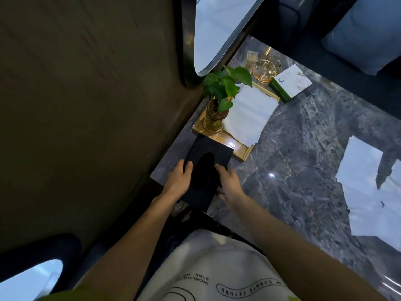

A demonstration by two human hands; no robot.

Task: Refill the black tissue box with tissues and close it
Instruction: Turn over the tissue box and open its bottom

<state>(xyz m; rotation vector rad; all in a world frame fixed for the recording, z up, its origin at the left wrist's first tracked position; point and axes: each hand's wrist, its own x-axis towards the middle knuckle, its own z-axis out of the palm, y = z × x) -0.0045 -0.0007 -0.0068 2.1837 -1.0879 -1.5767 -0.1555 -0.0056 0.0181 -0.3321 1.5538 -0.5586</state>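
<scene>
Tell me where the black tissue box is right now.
The black tissue box sits at the near corner of the marble table, held between the left hand and right hand, just in front of the gold tray.

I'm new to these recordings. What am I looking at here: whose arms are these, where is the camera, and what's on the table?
This is one wide-angle picture from a camera on a person's head, looking down. No robot: the bare left hand and right hand grip the flat black tissue box with an oval slot by its sides, at the corner of a grey marble table. Beyond it a gold tray carries a green plant in a glass jar and a stack of white tissues.
</scene>
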